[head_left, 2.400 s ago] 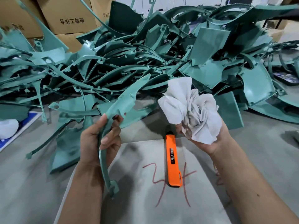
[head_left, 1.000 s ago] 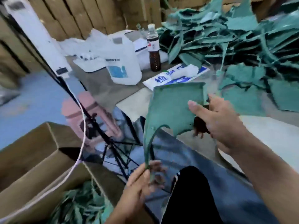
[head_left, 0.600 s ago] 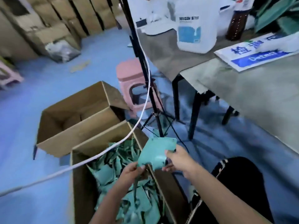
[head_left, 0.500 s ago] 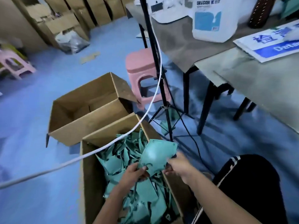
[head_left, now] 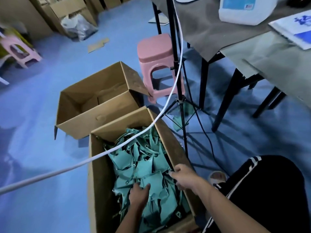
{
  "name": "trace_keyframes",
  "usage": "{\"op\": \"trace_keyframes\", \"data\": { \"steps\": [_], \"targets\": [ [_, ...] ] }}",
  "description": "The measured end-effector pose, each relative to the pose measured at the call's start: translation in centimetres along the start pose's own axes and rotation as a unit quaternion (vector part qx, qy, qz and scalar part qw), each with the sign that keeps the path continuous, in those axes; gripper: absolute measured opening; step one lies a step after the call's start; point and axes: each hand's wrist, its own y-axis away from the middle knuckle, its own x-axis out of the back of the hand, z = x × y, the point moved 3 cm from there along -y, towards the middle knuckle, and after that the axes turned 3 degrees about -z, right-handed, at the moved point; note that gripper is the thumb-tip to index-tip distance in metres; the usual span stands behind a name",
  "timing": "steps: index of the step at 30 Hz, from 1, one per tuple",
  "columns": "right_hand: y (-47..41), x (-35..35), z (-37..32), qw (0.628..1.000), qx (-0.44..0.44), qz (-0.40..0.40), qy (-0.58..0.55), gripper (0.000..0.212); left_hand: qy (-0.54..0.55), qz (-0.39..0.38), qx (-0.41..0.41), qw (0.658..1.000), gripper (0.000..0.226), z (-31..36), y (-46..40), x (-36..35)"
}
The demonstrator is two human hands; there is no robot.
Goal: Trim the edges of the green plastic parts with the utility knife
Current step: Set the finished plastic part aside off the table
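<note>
A cardboard box (head_left: pixel 94 165) on the floor holds a heap of green plastic parts (head_left: pixel 148 158). One flat green part (head_left: pixel 153 181) lies on top of the heap. My left hand (head_left: pixel 138 195) reaches into the box and rests on this part with fingers spread flat. My right hand (head_left: pixel 182 175) is at the box's right wall, its curled fingertips pinching the part's right corner. The utility knife is out of view.
A second, empty cardboard box (head_left: pixel 94 105) stands just behind. A white cable (head_left: pixel 117 147) crosses over the full box. A black tripod (head_left: pixel 180 101), a pink stool (head_left: pixel 158 64) and table legs (head_left: pixel 225 100) stand to the right. My dark trouser leg (head_left: pixel 269 190) is at lower right.
The view swung from the table down to the floor box. The green part held in both hands has been lowered onto the heap, and my left hand now lies flat on it.
</note>
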Motion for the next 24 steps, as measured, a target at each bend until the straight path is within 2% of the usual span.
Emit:
{"op": "trace_keyframes", "data": {
  "steps": [2,5,9,12,13,16,19,22,24],
  "targets": [
    [0.9,1.4,-0.5,0.999,0.026,0.021,0.018,0.043,0.044,0.059,-0.093,0.993,0.043,4.6,1.6,-0.2],
    [3.7,5.1,-2.1,0.993,0.091,0.079,0.02,0.039,0.136,0.109,-0.287,0.942,0.009,14.4,6.5,-0.7],
    [11.0,12.6,-4.2,0.94,0.239,0.244,-0.009,0.014,0.203,0.083,-0.521,0.825,0.011,28.5,16.9,-2.2],
    [18.9,19.1,-3.6,0.874,0.323,0.354,-0.084,0.014,0.233,0.043,-0.648,0.724,0.015,36.0,26.0,-4.6],
    [21.9,21.2,-2.7,0.845,0.34,0.402,-0.094,0.015,0.256,0.013,-0.665,0.702,0.016,38.0,29.1,-5.8],
    [30.2,26.3,1.8,0.765,0.337,0.538,-0.107,0.016,0.295,-0.116,-0.673,0.669,0.017,42.1,38.0,-10.9],
    [37.1,29.3,7.7,0.695,0.27,0.659,-0.096,0.012,0.264,-0.205,-0.701,0.63,0.016,43.3,46.8,-16.6],
    [42.7,31.6,13.7,0.641,0.21,0.732,-0.09,0.017,0.211,-0.309,-0.68,0.63,0.016,43.5,53.7,-23.1],
    [45.7,33.2,17.4,0.611,0.123,0.781,-0.046,0.018,0.121,-0.364,-0.674,0.632,0.018,43.5,57.2,-27.3]
  ]
}}
